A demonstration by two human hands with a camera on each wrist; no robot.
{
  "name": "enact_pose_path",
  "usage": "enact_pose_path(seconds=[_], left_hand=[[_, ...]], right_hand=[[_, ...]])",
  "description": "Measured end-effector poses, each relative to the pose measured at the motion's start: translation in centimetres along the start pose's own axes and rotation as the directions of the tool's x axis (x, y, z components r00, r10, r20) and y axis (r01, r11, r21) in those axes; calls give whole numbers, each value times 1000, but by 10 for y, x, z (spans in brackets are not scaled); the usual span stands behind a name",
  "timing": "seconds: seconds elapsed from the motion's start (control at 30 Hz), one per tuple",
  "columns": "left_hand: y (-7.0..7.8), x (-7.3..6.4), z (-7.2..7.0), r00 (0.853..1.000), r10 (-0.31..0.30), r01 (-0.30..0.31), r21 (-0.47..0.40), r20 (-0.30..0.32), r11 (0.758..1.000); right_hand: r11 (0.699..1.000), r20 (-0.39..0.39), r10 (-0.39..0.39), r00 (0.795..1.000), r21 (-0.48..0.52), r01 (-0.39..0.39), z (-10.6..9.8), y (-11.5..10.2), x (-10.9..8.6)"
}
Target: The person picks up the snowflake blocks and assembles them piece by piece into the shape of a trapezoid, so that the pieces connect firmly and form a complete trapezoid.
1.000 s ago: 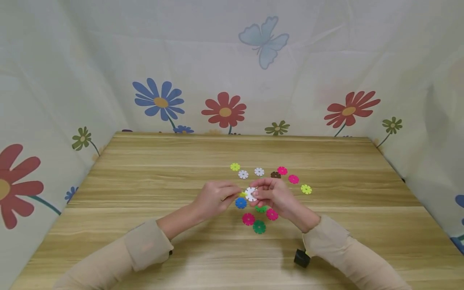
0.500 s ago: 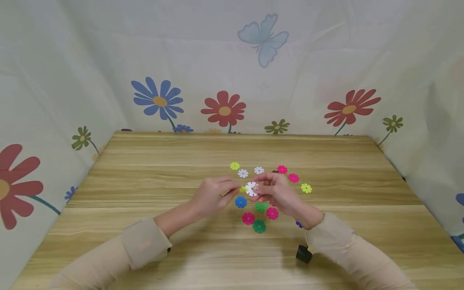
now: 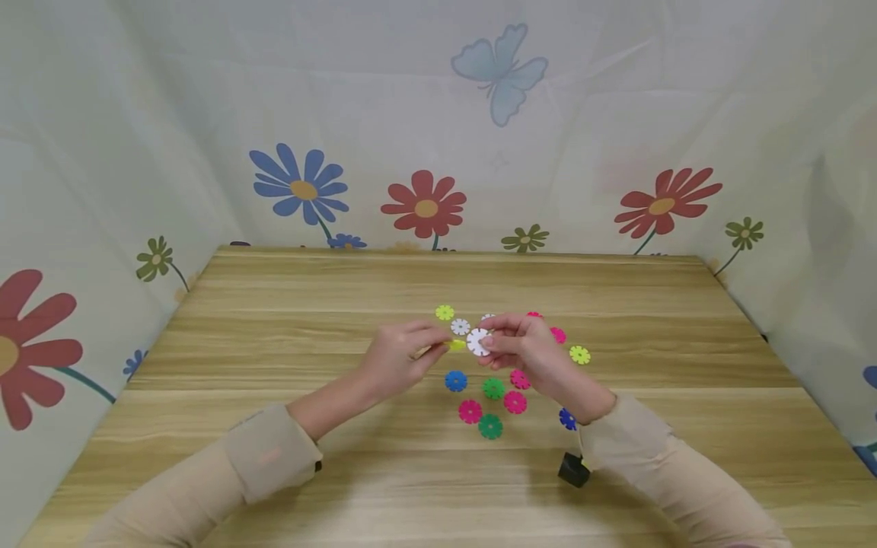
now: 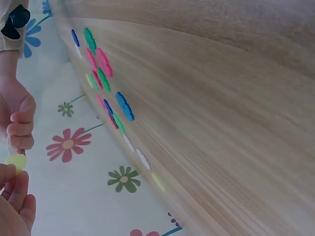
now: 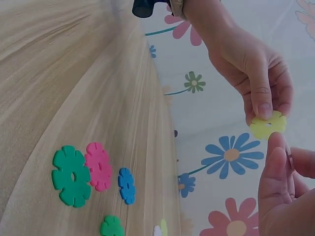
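fingers (image 3: 428,337) pinch yellow disc (image 5: 267,128) and white disc (image 3: 476,342).

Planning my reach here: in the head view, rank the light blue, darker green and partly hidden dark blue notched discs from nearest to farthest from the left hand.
1. Light blue notched disc: just to the right of the left hand, slightly lower in the picture.
2. Darker green notched disc: farther right and lower.
3. Dark blue notched disc: farthest right, partly hidden.

Long beige sleeves (image 3: 706,495) end in wide cuffs (image 3: 272,454), with a black boxy device (image 3: 574,469) at the right one.
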State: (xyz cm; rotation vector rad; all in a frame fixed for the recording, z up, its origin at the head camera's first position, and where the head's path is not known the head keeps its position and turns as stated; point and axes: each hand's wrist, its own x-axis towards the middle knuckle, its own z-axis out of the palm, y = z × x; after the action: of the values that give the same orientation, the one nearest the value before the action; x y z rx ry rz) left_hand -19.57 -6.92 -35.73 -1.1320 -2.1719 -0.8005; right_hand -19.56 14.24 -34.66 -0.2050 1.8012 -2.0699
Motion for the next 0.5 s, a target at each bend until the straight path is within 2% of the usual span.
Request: enact_pose_path(seconds=[0.23,0.5], left_hand=[[1,-1,2,998,56,-57,26,5,998],[3,-6,2,997,77,-76,35,-4,996]], right_hand=[[998,15,12,1000,-54,-11,4,3,0],[1000,-14,21,1000,-4,-21,10,8,-1]])
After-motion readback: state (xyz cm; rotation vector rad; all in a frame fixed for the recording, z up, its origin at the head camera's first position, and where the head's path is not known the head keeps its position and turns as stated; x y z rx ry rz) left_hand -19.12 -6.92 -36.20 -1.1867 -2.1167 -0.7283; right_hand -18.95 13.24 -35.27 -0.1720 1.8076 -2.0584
